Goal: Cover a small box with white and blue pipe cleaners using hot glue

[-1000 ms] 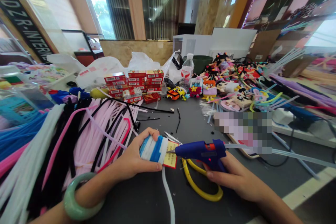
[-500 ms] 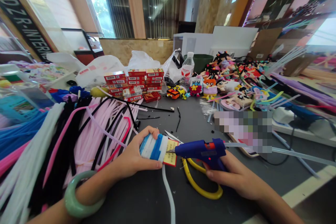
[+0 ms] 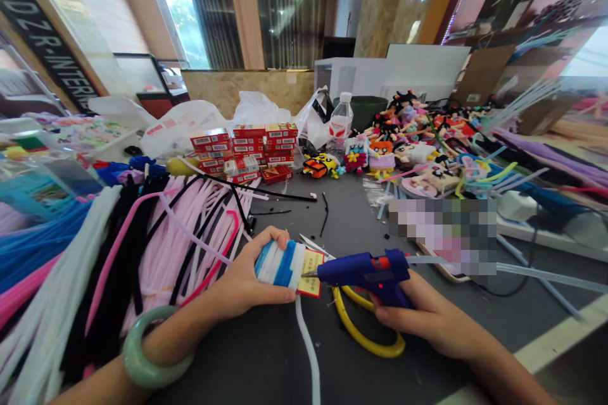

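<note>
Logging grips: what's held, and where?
Left hand: blue-and-white fuzzy-wrapped box, by its wrapped sides. Right hand: blue plastic glue gun, by its handle.

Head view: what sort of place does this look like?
Probably a small craft workshop or work table: bundles of fuzzy stems lie on the left, a glue gun is in use, and small dolls are heaped behind.

The blue glue gun (image 3: 365, 271) partly hides the yellow-handled scissors (image 3: 380, 350)
</note>
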Demonstrator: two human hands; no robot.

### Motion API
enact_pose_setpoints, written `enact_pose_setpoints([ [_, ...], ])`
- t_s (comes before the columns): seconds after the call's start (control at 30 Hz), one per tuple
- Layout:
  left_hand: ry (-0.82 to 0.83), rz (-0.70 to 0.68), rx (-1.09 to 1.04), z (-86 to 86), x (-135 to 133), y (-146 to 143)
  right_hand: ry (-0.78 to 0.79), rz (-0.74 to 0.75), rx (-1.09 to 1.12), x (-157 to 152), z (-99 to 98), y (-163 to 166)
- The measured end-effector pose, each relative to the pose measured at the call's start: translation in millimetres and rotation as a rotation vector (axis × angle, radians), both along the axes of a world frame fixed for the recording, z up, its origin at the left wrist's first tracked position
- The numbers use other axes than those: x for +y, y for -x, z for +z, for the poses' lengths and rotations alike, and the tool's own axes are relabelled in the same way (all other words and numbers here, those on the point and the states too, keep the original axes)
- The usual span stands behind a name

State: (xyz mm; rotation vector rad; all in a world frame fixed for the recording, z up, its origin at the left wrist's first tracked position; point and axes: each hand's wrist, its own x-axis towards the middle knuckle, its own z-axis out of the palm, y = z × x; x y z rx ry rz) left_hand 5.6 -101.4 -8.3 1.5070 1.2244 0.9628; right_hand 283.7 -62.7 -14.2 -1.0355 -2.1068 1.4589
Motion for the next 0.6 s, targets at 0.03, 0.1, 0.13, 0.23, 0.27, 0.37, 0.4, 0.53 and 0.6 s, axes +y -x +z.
enact_pose_setpoints([
  [0.03, -0.004, 0.000, 0.002, 0.0, 0.1, 0.0, -0.003, 0.004, 0.002, 0.2, -0.2, 0.1],
  [0.1, -0.014, 0.003, 0.008, -0.2, 0.0, -0.1, -0.005, 0.009, 0.009, 0.2, 0.2, 0.5],
  [0.13, -0.017, 0.004, 0.007, -0.2, -0.2, -0.2, 0.002, 0.009, 0.010, 0.0, 0.6, 0.7],
  [0.23, -0.007, 0.006, -0.013, -0.3, -0.9, -0.5, 0.032, -0.015, 0.004, -0.9, 1.6, 1.0],
  [0.27, -0.001, 0.009, -0.019, -0.4, -1.1, -0.5, 0.039, -0.018, 0.001, -1.1, 1.7, 0.8],
  [0.37, 0.000, 0.017, -0.012, -0.7, -1.0, -0.2, 0.032, -0.011, 0.005, -1.1, 1.8, 0.0],
  [0.4, -0.003, 0.016, -0.007, -0.9, -0.8, 0.0, 0.029, -0.005, 0.005, -1.0, 1.9, -0.2],
  [0.53, -0.003, 0.005, -0.013, -1.6, 0.2, 0.6, 0.018, 0.006, -0.005, -0.8, 3.7, 0.3],
  [0.6, -0.011, 0.007, -0.012, -1.5, 0.2, 0.6, 0.013, 0.009, -0.010, -1.4, 5.0, 1.3],
])
